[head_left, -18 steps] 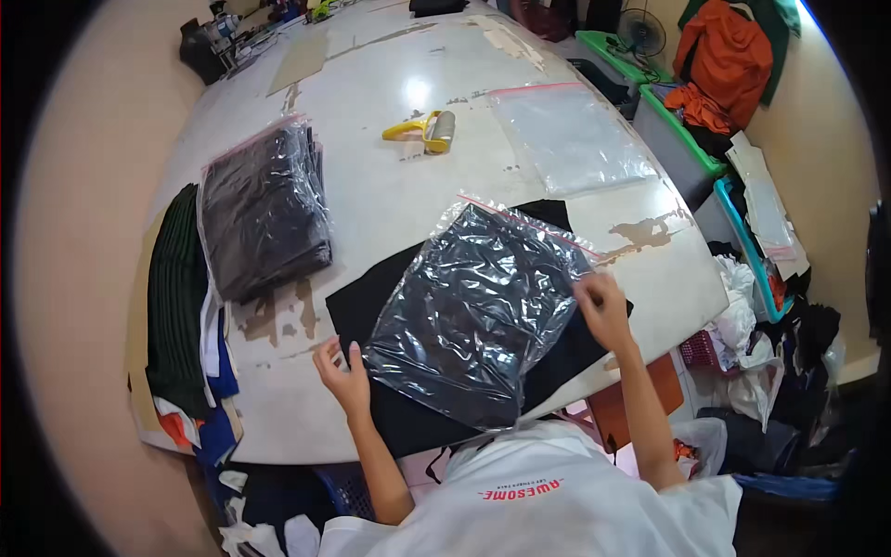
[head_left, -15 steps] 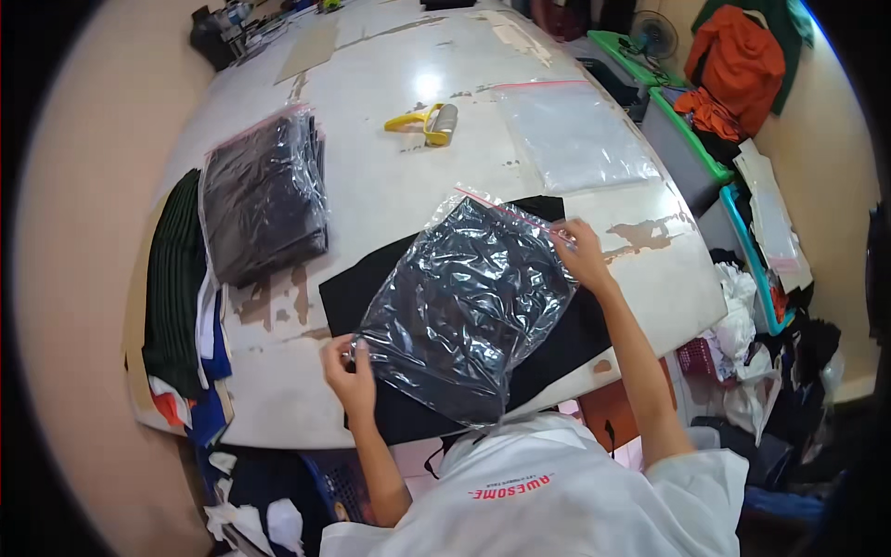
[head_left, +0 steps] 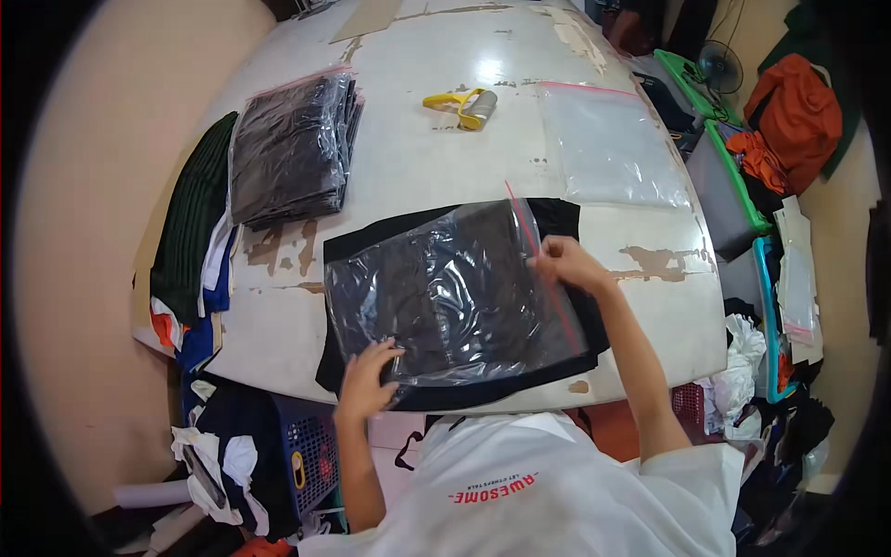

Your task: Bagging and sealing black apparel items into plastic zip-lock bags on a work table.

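A see-through plastic zip bag [head_left: 436, 297] with folded dark cloth inside lies flat in front of me, its red zip strip on the right. Beneath it, black cloth [head_left: 561, 215] is spread on the table and shows around the bag's edges. My right hand [head_left: 571, 265] pinches the bag close to the red strip. At the bag's lower left corner rests my left hand [head_left: 367, 379], fingers stretched out over the plastic.
On the worn white table [head_left: 408, 162] are a stack of filled dark bags [head_left: 290, 153], a yellow-handled roller [head_left: 475, 109] and flat see-through bags [head_left: 613, 144]. Dark green folded cloth [head_left: 193, 213] lies at the left edge. Bins [head_left: 729, 176] of clothes line the right side.
The bag has turned from a tilted, raised position to lying flat on the black cloth. My left hand has gone from a pinch to outstretched fingers; my right hand is lower along the strip.
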A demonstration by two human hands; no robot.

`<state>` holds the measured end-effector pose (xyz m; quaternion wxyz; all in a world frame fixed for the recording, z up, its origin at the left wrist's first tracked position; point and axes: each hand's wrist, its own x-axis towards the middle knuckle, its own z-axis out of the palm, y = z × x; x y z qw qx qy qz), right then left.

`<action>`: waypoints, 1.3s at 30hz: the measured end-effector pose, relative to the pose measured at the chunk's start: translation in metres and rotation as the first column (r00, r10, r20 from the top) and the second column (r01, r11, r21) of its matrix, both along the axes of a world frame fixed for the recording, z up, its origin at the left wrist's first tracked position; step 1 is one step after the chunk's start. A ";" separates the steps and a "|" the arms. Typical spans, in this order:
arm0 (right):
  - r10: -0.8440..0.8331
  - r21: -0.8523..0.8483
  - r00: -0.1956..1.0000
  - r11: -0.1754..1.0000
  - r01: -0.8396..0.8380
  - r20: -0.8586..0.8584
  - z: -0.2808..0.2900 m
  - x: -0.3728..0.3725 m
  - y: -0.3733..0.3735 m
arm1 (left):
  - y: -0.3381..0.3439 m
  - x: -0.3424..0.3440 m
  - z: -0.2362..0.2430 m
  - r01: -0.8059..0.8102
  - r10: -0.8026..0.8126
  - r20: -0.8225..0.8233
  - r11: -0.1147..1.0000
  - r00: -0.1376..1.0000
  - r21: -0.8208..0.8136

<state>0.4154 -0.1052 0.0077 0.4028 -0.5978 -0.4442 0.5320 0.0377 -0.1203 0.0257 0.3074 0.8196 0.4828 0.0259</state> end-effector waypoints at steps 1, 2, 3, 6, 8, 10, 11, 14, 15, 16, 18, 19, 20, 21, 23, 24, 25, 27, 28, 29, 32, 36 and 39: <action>-0.048 0.098 0.997 0.994 0.054 -0.057 -0.020 -0.001 -0.019 | 0.012 -0.010 -0.006 0.009 -0.009 0.156 1.000 0.988 0.000; -0.069 0.019 0.987 0.997 0.072 -0.146 -0.008 -0.016 -0.033 | 0.016 -0.002 0.010 -0.082 0.094 0.226 0.995 0.970 -0.060; -0.126 0.028 0.973 0.991 0.134 -0.194 -0.015 -0.023 -0.045 | 0.019 0.019 0.027 -0.150 0.170 0.305 0.985 0.937 -0.089; -0.271 0.158 0.953 0.944 0.291 -0.134 -0.024 -0.037 -0.060 | 0.024 0.096 0.032 -0.148 0.300 0.620 0.947 0.725 -0.286; -0.291 0.134 0.951 0.943 0.304 -0.107 -0.025 -0.042 -0.062 | 0.023 0.148 0.014 -0.048 0.207 0.614 0.963 0.762 -0.265; -0.284 0.132 0.959 0.950 0.283 -0.015 -0.021 -0.048 -0.061 | 0.026 0.181 -0.023 -0.034 0.233 0.604 0.946 0.762 -0.322; -0.290 0.166 0.956 0.942 0.292 -0.034 -0.034 -0.048 -0.059 | 0.026 0.195 -0.035 -0.051 0.197 0.602 0.967 0.774 -0.251; -0.242 0.221 0.970 0.946 0.238 -0.010 -0.039 -0.049 -0.059 | 0.025 0.211 -0.052 -0.038 0.186 0.596 0.967 0.781 -0.252; -0.238 0.200 0.970 0.949 0.244 -0.053 -0.040 -0.049 -0.060 | 0.023 0.213 -0.042 -0.024 0.294 0.558 0.898 0.776 -0.440; -0.233 0.179 0.968 0.952 0.247 -0.096 -0.041 -0.048 -0.061 | 0.024 0.215 -0.045 0.008 0.326 0.561 0.860 0.761 -0.510; -0.208 0.171 0.959 0.955 0.241 -0.193 -0.043 -0.044 -0.062 | 0.026 0.216 -0.049 0.097 0.378 0.600 0.787 0.704 -0.610; -0.193 0.186 0.948 0.952 0.244 -0.254 -0.045 -0.043 -0.062 | 0.028 0.215 -0.051 0.108 0.388 0.574 0.755 0.722 -0.647; -0.189 0.160 0.945 0.958 0.237 -0.267 -0.046 -0.043 -0.063 | 0.028 0.214 -0.052 0.117 0.396 0.546 0.721 0.739 -0.683; -0.171 0.154 0.954 0.965 0.213 -0.244 -0.044 -0.040 -0.064 | 0.029 0.214 -0.051 0.109 0.368 0.535 0.740 0.761 -0.664; -0.144 0.172 0.952 0.965 0.195 -0.270 -0.057 -0.038 -0.063 | 0.029 0.214 -0.050 0.130 0.375 0.561 0.737 0.738 -0.663; -0.140 0.118 0.952 0.977 0.177 -0.271 -0.052 -0.037 -0.063 | 0.030 0.213 -0.053 0.127 0.401 0.553 0.716 0.730 -0.686; -0.134 0.062 0.953 0.986 0.157 -0.272 -0.047 -0.037 -0.063 | 0.031 0.211 -0.055 0.130 0.404 0.554 0.713 0.728 -0.689; -0.105 0.065 0.960 0.990 0.126 -0.259 -0.049 -0.036 -0.062 | 0.032 0.210 -0.056 0.135 0.428 0.567 0.703 0.704 -0.699; -0.098 0.070 0.956 0.990 0.122 -0.276 -0.048 -0.036 -0.061 | 0.033 0.210 -0.056 0.136 0.428 0.566 0.702 0.705 -0.699; -0.072 0.097 0.962 0.990 0.101 -0.264 -0.051 -0.036 -0.061 | 0.035 0.210 -0.054 0.151 0.463 0.551 0.655 0.694 -0.740; -0.037 0.061 0.954 0.996 0.058 -0.296 -0.047 -0.035 -0.060 | 0.036 0.209 -0.050 0.173 0.531 0.530 0.579 0.662 -0.797; -0.036 0.058 0.909 0.996 0.065 -0.414 -0.034 -0.038 -0.064 | 0.034 0.208 -0.048 0.162 0.557 0.588 0.631 0.586 -0.759; -0.039 0.041 0.958 0.998 0.053 -0.285 -0.022 -0.035 -0.069 | 0.032 0.207 -0.046 0.117 0.547 0.586 0.664 0.598 -0.738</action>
